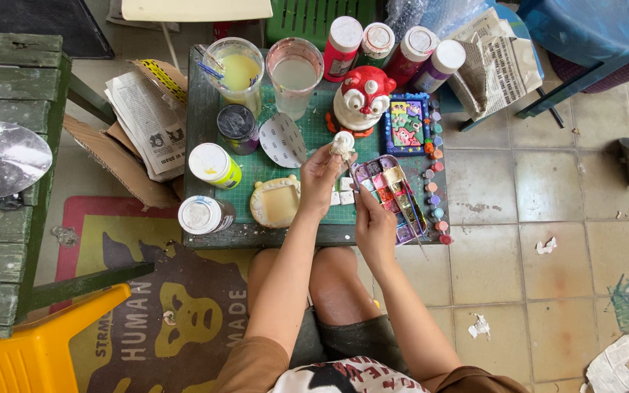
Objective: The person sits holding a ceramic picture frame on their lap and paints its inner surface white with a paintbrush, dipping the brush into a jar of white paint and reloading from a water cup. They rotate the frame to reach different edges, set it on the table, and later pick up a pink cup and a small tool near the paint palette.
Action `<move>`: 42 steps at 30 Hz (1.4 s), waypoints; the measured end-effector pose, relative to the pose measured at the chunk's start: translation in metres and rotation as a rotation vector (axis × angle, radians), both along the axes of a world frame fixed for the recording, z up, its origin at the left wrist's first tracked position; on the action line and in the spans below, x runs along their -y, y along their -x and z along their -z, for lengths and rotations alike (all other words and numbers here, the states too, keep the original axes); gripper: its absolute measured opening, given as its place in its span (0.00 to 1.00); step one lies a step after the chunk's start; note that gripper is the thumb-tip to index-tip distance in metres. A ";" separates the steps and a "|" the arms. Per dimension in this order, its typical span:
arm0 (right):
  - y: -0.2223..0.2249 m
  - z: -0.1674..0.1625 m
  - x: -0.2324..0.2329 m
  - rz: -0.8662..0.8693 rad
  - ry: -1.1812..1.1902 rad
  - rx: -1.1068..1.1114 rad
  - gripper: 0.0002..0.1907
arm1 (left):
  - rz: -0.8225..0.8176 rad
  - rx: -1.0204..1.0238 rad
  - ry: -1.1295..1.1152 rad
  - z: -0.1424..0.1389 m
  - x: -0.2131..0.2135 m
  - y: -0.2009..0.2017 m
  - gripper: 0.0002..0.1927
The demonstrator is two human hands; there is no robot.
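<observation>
Bare knees sit nearest, below the table's point(205, 131) front edge; left hand point(319, 182) – fingers pinched shut on a small white figurine point(343, 143) – holds it above the green mat; right hand point(373, 222) grips a thin brush point(349, 173), tip at the figurine; paint palette point(389, 195) near the front-right corner; 4 paint bottles point(391, 45) along the back edge.

Yellow chair point(34, 349) — cut off by frame's edge.
</observation>
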State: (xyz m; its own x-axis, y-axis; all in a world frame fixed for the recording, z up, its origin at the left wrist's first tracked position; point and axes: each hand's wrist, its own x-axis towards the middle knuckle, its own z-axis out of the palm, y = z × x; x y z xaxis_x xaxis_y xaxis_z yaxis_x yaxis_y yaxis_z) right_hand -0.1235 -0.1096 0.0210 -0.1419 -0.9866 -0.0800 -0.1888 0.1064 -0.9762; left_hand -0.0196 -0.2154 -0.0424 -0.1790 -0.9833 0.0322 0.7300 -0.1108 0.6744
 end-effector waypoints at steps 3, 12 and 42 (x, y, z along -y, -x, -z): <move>0.010 -0.004 0.000 -0.071 -0.194 0.387 0.14 | 0.124 -0.147 -0.026 0.002 0.000 0.004 0.18; 0.040 -0.009 -0.004 -0.194 -0.488 1.087 0.12 | 0.189 -0.243 0.008 0.007 -0.004 0.004 0.14; 0.044 -0.002 -0.021 -0.066 -0.277 0.792 0.14 | 0.168 -0.271 0.050 -0.011 -0.018 0.031 0.11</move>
State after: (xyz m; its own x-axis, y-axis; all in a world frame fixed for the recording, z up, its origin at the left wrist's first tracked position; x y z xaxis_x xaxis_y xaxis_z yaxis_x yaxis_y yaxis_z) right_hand -0.1680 -0.0888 0.0230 0.1153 -0.9208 -0.3725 0.5267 0.3746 -0.7631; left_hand -0.0509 -0.1976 -0.0319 -0.3167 -0.9368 0.1489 0.8583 -0.2162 0.4653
